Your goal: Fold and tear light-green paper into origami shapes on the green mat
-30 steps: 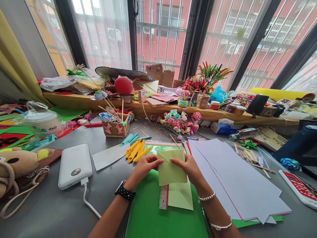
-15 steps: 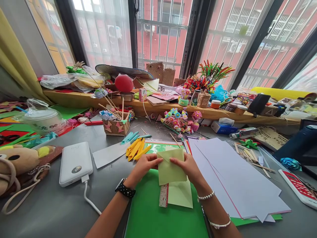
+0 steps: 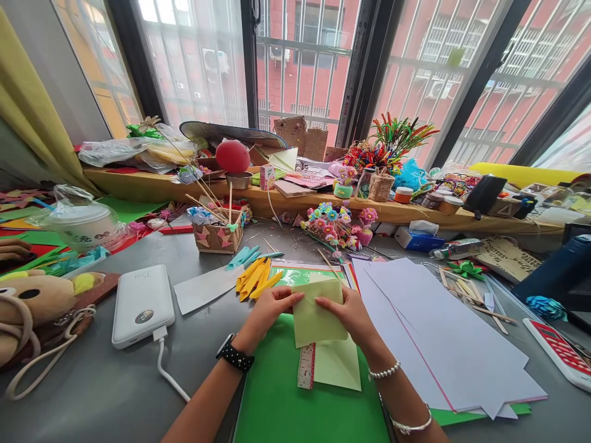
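My left hand (image 3: 273,307) and my right hand (image 3: 353,312) pinch a square of pale green paper (image 3: 318,323) between thumbs and fingers, one hand on each side. The sheet is raised above the green folder (image 3: 277,394). Beneath it, a second pale green sheet (image 3: 339,366) with a crease lies flat on the folder. A short patterned ruler-like strip with a red edge (image 3: 306,368) lies beside that sheet, its upper end hidden by the held paper. Folded yellow paper pieces (image 3: 256,280) rest just beyond my left hand.
White paper sheets (image 3: 443,338) spread to the right. At left are a white power bank (image 3: 143,304) with a cable and a plush toy (image 3: 41,301). A cardboard box with sticks (image 3: 218,237) stands behind. Another person's hand (image 3: 16,251) shows at the left edge.
The camera view has shifted slightly. Both hands keep their pinch on the paper, which tilts a little. Another person's hand has come into view at the far left.
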{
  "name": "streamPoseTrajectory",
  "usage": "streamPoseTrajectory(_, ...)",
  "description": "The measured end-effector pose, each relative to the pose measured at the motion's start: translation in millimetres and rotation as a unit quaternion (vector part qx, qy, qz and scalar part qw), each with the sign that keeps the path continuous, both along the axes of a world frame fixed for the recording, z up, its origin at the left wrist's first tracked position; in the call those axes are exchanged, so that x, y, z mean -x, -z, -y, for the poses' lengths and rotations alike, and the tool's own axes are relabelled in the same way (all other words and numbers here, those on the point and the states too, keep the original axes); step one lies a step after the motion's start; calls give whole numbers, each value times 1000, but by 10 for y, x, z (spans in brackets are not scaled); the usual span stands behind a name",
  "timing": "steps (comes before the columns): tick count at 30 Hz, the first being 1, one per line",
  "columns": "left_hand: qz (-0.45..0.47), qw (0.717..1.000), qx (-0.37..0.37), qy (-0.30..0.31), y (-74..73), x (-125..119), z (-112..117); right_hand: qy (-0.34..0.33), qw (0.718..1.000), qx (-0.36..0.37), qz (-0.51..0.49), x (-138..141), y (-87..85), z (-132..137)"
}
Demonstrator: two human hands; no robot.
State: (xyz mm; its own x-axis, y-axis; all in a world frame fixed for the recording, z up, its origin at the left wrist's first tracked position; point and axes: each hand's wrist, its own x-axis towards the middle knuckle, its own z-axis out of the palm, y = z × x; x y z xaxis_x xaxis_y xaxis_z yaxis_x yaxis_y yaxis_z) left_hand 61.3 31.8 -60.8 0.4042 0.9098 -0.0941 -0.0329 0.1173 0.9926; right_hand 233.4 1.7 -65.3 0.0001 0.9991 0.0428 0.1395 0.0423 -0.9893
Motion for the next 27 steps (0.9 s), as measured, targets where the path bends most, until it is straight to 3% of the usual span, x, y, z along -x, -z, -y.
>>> streamPoseTrajectory(4, -6, 1000, -4, -3, 11, 16, -3, 2, 1000, 4, -15, 10, -14, 8)
streamPoseTrajectory(9, -15, 999, 19, -23, 10, 56, -21, -20, 994, 35, -103, -49, -50, -6)
streamPoseTrajectory(12, -17, 999, 29, -30, -7, 75, -29, 12, 990, 47, -136, -111, -60, -30)
streamPoseTrajectory(16, -18, 999, 39, -23, -16, 95, -35, 50, 988, 55, -137, -155, -45, -52)
streamPoseTrajectory(21, -28, 999, 37, 1, 1, 130, -51, 36, 992, 49, -112, -158, -18, -47)
streamPoseTrajectory(27, -17, 997, 41, -57, -11, 129, -58, 34, 994, 38, -92, -164, -19, -41)
